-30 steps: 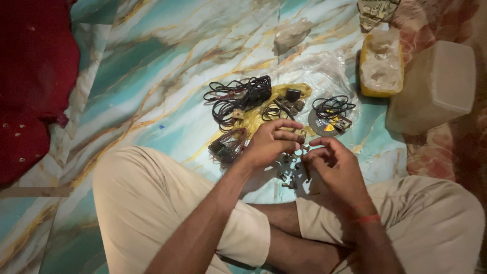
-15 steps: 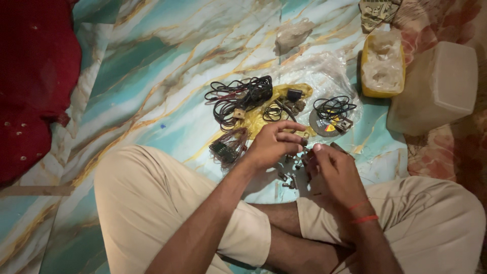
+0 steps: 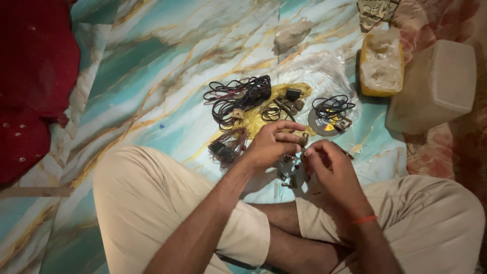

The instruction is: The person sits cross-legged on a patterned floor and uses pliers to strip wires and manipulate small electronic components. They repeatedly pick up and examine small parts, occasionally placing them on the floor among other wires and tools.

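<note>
I sit cross-legged on a teal marbled floor. My left hand (image 3: 271, 144) pinches a small brownish part (image 3: 303, 138) between thumb and fingers. My right hand (image 3: 329, 170) is curled close beside it, fingertips working at the same small piece; what it grips is hidden. Below both hands lies a small cluster of metal parts (image 3: 290, 175). Just left of my left hand sits a small circuit board with thin wires (image 3: 227, 147).
Ahead lie a tangle of black cables (image 3: 236, 99), a yellow bag with small parts (image 3: 276, 109), a disc with a coiled wire (image 3: 329, 116) and clear plastic wrap (image 3: 314, 71). A yellow tub (image 3: 381, 63) and translucent box (image 3: 436, 86) stand right. Red cloth (image 3: 30, 76) lies left.
My two hands have drawn slightly closer together over the small metal parts. The things on the floor have not moved.
</note>
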